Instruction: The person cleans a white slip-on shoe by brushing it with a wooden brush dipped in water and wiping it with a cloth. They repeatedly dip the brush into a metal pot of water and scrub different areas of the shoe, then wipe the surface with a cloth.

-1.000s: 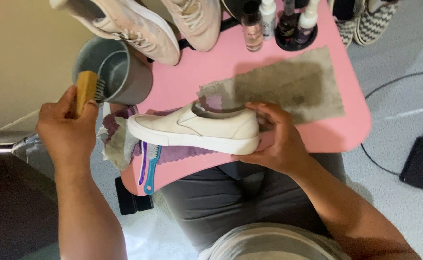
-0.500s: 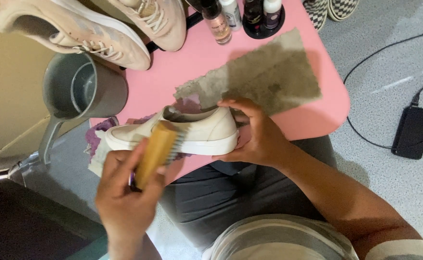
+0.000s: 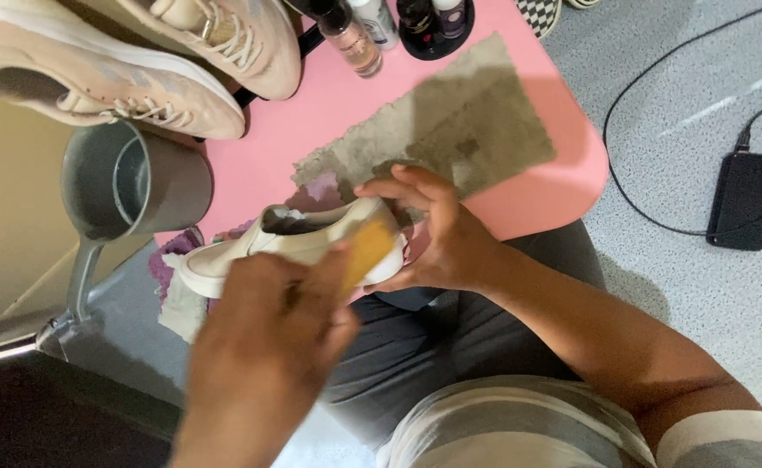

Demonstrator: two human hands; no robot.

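Since the earlier frame, the left hand (image 3: 268,334) has carried the brush (image 3: 368,247) from the shoe's (image 3: 299,243) middle to its heel end, and the view has closed in. Its fingers are curled tight around the wooden brush, which lies against the shoe's side. The right hand (image 3: 437,238) cups the heel, thumb on top and fingers wrapped below, holding the cream slip-on over the near edge of the pink table (image 3: 329,113), toe toward the grey jug (image 3: 130,186). A grey cloth (image 3: 455,130) lies flat just behind the right hand, touching it. Two sneakers (image 3: 138,61) crowd the far left corner, bottles (image 3: 390,22) the far edge. Open pink shows only between cloth and sneakers. On the floor to the right, well apart, a black box (image 3: 745,201) trails a cable.
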